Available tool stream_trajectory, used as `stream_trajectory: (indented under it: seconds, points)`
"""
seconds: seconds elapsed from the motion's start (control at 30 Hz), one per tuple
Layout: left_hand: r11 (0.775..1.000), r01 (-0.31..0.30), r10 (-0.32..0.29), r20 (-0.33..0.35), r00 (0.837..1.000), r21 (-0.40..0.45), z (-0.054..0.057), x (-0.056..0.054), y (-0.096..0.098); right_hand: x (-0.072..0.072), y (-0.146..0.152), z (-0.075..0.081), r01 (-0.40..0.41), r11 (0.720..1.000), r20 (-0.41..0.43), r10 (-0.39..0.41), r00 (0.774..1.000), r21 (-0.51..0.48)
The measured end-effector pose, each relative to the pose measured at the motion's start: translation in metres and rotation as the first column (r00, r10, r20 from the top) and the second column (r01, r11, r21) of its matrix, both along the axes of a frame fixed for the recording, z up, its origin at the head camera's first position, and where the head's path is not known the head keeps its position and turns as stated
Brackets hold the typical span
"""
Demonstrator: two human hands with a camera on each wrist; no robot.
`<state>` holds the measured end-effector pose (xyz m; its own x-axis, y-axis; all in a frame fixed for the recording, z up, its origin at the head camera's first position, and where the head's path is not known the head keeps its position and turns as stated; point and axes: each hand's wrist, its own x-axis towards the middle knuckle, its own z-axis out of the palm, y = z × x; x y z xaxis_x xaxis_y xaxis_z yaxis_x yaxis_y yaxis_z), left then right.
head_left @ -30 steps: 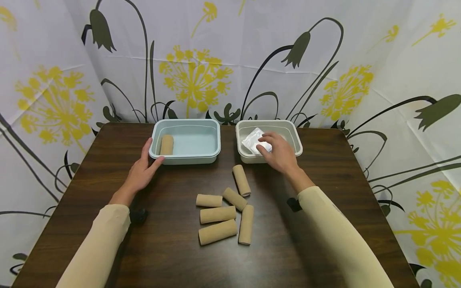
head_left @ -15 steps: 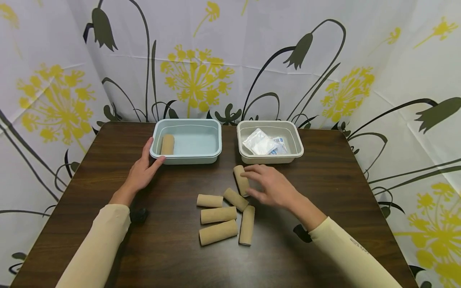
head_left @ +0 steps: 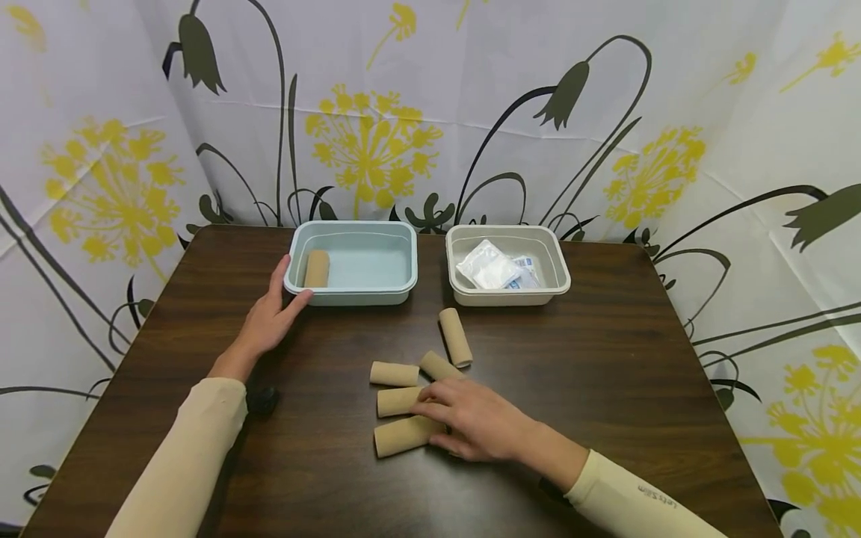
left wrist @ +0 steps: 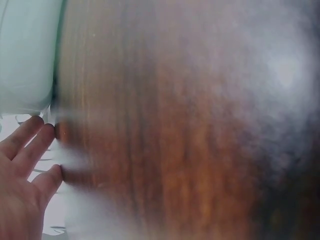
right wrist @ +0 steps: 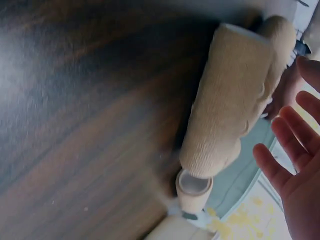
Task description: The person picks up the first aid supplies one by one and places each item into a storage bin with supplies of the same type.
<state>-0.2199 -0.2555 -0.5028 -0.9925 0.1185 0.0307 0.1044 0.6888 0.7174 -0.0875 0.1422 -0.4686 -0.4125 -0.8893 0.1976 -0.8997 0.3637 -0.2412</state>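
In the head view, my left hand [head_left: 267,317] rests at the near left corner of a light blue plastic bin [head_left: 370,261]. Its thumb touches the front rim and its fingers lie along the side. A cardboard tube [head_left: 317,269] lies inside that bin. My right hand [head_left: 480,422] hovers over loose cardboard tubes [head_left: 400,437] on the table, hiding one of them. Its fingers are relaxed, just beside the tube ends. In the right wrist view, the right hand [right wrist: 300,170] is apart from the nearest tube [right wrist: 227,100], holding nothing.
A beige plastic bin [head_left: 511,299] stands at the back right, holding clear plastic packets [head_left: 489,265]. A lone tube [head_left: 455,338] lies in front of it. Behind the dark wooden table [head_left: 605,359] hangs a flowered curtain [head_left: 403,67].
My right hand has left the beige bin, passed the lone tube and come down toward the near group of tubes. The packets now show fully. The left hand stays at the blue bin.
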Motion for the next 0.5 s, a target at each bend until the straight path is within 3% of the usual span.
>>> stream_trajectory:
  seconds: [0.2,0.5]
  points:
    - [1.000,-0.006,0.006,0.021,1.000,-0.006,-0.002,0.000,-0.001,0.006,-0.010,-0.007,-0.031,0.999,-0.071,0.033,0.997,0.024]
    - [1.000,-0.004,0.004,0.003,1.000,0.004,0.000,0.000,0.001,0.009,-0.016,-0.008,-0.046,0.996,-0.062,0.051,0.997,0.074]
